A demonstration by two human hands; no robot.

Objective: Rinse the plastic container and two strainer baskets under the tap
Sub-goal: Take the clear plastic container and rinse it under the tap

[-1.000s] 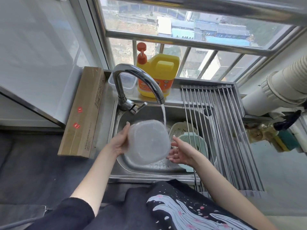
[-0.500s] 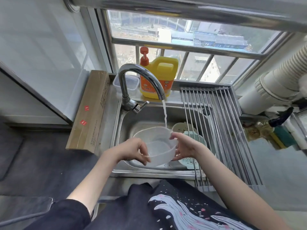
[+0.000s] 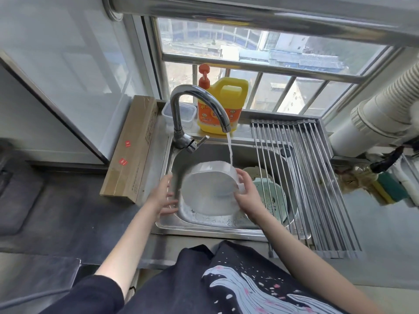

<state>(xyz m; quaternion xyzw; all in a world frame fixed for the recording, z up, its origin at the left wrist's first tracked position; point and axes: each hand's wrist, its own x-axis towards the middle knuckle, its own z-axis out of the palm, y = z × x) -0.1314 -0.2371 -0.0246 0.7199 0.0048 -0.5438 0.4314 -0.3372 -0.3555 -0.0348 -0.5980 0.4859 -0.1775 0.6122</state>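
A translucent white plastic container tilts in the steel sink below the curved chrome tap. The right hand pinches its rim under the stream; the left hand hovers beside it, fingers spread. Turning it slowly would rinse every wall.

The person is wearing a dark navy top with short sleeves, printed with a pale wave design and scattered pink petals; both forearms are showing bare.
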